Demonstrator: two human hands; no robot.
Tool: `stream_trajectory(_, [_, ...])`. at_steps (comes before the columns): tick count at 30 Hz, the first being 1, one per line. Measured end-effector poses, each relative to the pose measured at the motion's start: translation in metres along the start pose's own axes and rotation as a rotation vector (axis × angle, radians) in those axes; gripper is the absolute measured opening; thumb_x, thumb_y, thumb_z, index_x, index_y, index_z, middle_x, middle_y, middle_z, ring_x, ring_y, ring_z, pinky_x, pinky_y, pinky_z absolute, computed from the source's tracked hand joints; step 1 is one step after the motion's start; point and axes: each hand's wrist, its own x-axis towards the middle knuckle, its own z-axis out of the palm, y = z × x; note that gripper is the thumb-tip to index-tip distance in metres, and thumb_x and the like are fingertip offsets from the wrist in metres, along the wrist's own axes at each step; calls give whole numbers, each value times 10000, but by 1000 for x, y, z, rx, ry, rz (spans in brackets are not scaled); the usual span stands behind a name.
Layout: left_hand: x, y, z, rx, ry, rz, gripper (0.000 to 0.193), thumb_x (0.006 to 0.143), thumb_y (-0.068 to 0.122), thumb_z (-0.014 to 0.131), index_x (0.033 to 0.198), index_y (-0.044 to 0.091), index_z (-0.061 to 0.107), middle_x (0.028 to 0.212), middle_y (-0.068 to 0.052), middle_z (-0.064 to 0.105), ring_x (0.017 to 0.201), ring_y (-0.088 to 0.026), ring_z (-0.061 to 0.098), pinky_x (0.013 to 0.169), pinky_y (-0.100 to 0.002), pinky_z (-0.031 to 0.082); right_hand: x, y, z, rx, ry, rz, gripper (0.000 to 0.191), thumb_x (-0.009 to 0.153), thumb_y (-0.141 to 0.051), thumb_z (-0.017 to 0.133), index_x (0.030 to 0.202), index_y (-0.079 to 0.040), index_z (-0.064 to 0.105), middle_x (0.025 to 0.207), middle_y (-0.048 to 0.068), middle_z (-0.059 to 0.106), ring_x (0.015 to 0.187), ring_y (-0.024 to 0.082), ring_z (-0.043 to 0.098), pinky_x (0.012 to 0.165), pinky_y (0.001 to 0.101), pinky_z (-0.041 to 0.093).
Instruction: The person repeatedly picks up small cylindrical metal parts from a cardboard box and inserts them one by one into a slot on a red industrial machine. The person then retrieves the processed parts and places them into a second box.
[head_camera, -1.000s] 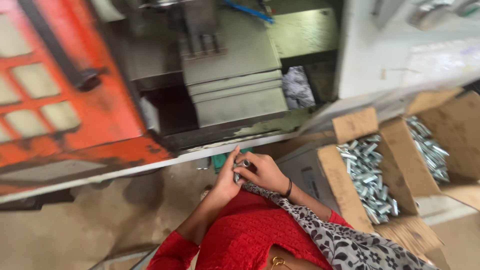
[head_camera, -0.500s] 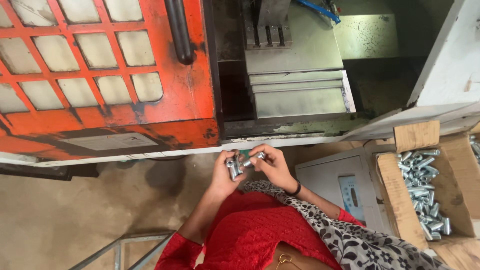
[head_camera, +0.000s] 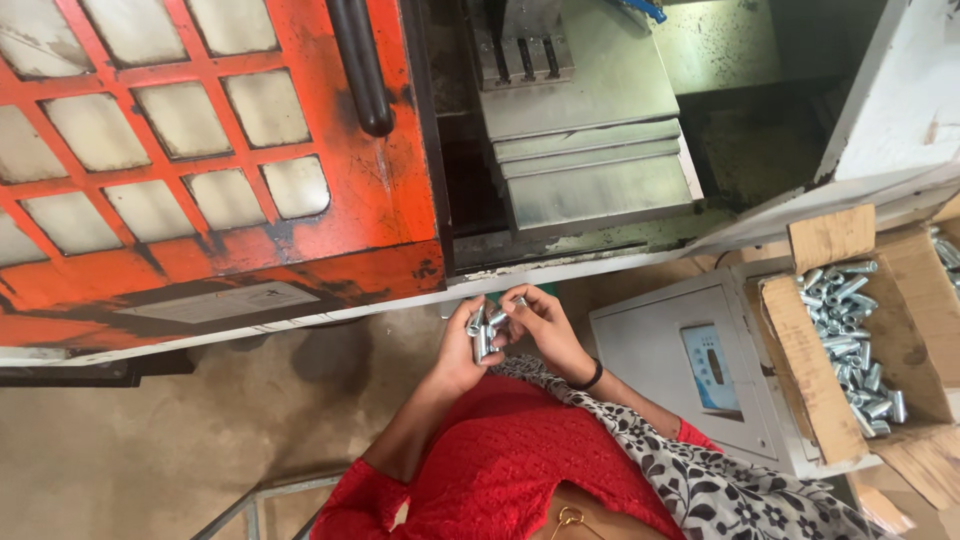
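Small metal cylinders (head_camera: 483, 333), silvery and short, sit bunched between the two hands, in front of the red top and just below the machine's white lower edge (head_camera: 560, 270). The left hand (head_camera: 462, 350) is curled closed around a cluster of them, three or four by my count, though the fingers hide part of the bunch. The right hand (head_camera: 535, 322) pinches the top one between thumb and fingertips, the other fingers loosely bent.

These look like stiff steel pieces: small, light singly, smooth and plated, so probably slippery and apt to roll out of a loose palm. Best taken across the round body with a fingertip pinch, one at a time, I'd say.

To the right, one open cardboard box (head_camera: 800, 350) holds dozens more of the same pieces, too many to count; a second box shows only its corner at the right border. One grey control box (head_camera: 650, 350) stands between. One orange grated door (head_camera: 200, 150) hangs at the left of the machine.
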Motion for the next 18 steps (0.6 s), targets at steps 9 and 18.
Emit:
stream_trajectory(9, [-5, 1, 9, 192, 76, 37, 492, 1009, 669, 416, 1019, 190, 526, 758, 29, 502, 555, -83, 492, 366, -214, 283, -3, 1, 0, 26, 24, 36, 186, 1006, -179, 649, 1112, -28, 671, 710, -6, 581, 643, 90, 559, 630, 253, 485])
stream_trajectory(18, [-6, -1, 5, 233, 75, 110, 404, 1016, 563, 476, 1114, 174, 512, 868, -4, 532, 636, -90, 518, 401, -205, 319, 1, 6, -3, 115, 69, 155, 180, 1009, -175, 636, 1132, -44, 652, 717, -5, 555, 646, 108, 547, 622, 265, 473])
